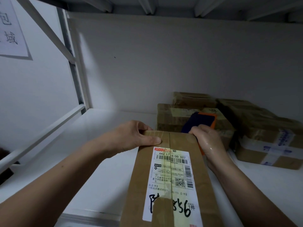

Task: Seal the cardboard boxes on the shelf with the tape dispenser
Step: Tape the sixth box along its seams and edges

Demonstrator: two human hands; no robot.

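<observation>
1. nearest, a long brown cardboard box (142, 177) lies flat on the white shelf (98, 169), its length running away from the camera. a white shipping label (172, 174) with barcodes and black handwritten figures covers much of its top.
2. a strip of clear tape (169, 141) runs down the middle seam and over the label.
3. the left hand (136, 136) grips the box's far left corner, thumb pressed on top and fingers curled over the far edge.
4. the right hand (208, 141) is closed round the orange and dark blue tape dispenser (203, 120), held at the box's far right corner.
5. behind the dispenser, several taped brown cardboard boxes (262, 128) are stacked at the shelf's rear right, against the white wall.
6. a white paper sign (9, 27) with large printed characters hangs on the left wall.
</observation>
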